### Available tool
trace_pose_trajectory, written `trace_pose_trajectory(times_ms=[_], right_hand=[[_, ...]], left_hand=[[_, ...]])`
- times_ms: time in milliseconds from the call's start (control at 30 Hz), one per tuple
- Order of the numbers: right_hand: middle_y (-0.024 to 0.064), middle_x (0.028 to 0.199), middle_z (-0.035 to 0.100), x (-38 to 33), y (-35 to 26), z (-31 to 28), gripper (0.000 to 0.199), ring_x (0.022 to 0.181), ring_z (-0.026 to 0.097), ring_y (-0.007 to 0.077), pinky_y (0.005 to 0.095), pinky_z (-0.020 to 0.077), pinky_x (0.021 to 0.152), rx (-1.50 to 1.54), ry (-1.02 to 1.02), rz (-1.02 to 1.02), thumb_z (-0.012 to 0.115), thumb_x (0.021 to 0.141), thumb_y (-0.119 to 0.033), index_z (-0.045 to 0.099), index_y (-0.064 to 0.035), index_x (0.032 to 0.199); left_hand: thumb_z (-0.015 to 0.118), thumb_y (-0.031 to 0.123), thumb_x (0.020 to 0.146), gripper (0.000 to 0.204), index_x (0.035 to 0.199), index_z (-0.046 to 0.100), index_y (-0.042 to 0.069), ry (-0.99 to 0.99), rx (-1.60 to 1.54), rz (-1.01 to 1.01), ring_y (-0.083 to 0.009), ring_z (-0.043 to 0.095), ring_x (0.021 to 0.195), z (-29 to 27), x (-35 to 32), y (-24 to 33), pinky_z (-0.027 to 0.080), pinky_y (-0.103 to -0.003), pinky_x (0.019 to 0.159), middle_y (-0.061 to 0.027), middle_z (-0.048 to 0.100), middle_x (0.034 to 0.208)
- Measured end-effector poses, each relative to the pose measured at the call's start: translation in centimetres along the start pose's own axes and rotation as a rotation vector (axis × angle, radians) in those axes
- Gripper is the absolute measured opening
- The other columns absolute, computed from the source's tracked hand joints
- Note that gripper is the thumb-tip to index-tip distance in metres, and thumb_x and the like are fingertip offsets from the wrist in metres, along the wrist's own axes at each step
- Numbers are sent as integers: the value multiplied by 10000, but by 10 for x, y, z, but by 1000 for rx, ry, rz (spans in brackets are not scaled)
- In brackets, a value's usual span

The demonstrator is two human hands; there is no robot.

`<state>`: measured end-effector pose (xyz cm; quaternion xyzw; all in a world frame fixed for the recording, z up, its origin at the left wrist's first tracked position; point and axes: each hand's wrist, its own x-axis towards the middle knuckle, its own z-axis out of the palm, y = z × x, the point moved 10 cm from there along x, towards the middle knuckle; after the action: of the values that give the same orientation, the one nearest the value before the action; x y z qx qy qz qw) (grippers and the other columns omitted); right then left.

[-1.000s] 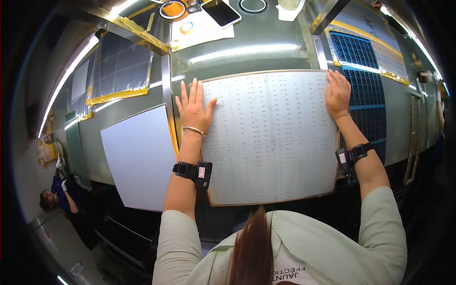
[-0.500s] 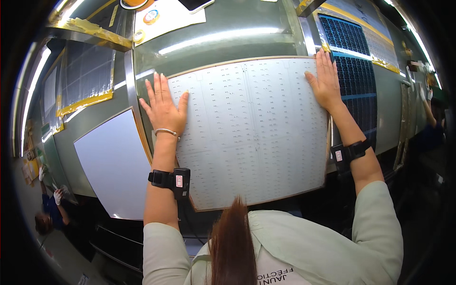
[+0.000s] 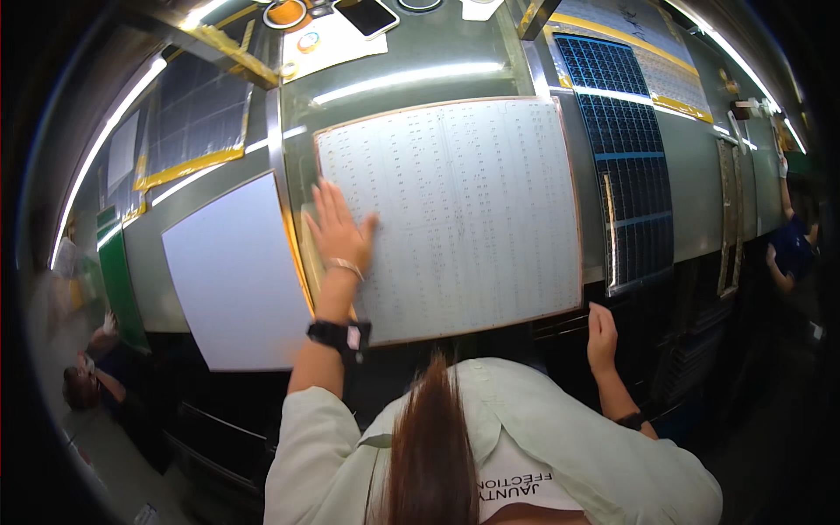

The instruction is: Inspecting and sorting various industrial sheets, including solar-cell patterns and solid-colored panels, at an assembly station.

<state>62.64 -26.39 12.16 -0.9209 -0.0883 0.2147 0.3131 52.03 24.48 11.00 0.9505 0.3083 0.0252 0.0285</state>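
Grey-green metal surface (image 3: 420,74) under strip-light glare, curving with the lens; a large pale printed sheet (image 3: 455,210) with rows of small marks and a thin copper-coloured border lies flat at its centre. Left hand (image 3: 337,232) rests palm down on the sheet's left edge, fingers (image 3: 322,199) spread apart and flat, gripping nothing; a thin bracelet and a black wrist device sit on that forearm. Right hand (image 3: 601,331) is off the sheet, just below its lower right corner, fingers held loosely together and partly curled, not closed on anything visible. Plain white panel (image 3: 232,271) lies just beside the sheet on the left, separated by a narrow yellowish strip. Dark blue gridded panel (image 3: 630,166) lies just right of the sheet. A phone (image 3: 369,15) and small round items sit on white paper at the far edge. Other people are visible at the far left and far right margins
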Motion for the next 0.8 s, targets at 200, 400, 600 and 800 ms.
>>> trace_pose_trajectory(times_ms=[200, 400, 600, 800], right_hand=[[98, 908, 606, 34, 14, 46, 444, 837, 572, 172, 304, 440, 792, 1027, -374, 559, 383, 924, -402, 554, 2, 993], [154, 1103, 558, 56, -30, 34, 520, 1005, 545, 191, 302, 428, 840, 674, -660, 377, 529, 853, -308, 436, 67, 1202], [121, 1062, 576, 24, -164, -31, 455, 933, 550, 165, 278, 442, 804, 560, -739, -96, 593, 774, -118, 473, 41, 1183], [22, 788, 596, -8, -190, -85, 250, 672, 531, 95, 229, 433, 583, 848, -657, -361, 583, 746, 48, 582, 24, 995]], left_hand=[[487, 435, 834, 734, 1313, 262, -73, -116, -249, -57, -361, 184, 1310, -28, -208, 23, 154, -508, 1034, -229, 215, 1400], [502, 315, 888, 396, 1091, 521, -24, 37, -1145, -928, -225, 573, 923, 22, -274, -67, 446, -352, 817, -111, 601, 998], [518, 282, 884, 198, 928, 557, 93, -114, -2002, -1042, -102, 576, 725, 19, -259, -44, 477, -256, 657, 7, 600, 811], [525, 296, 878, 251, 920, 582, 55, 8, -2218, -608, -168, 605, 807, -37, -245, -39, 494, -315, 725, -59, 627, 830]])
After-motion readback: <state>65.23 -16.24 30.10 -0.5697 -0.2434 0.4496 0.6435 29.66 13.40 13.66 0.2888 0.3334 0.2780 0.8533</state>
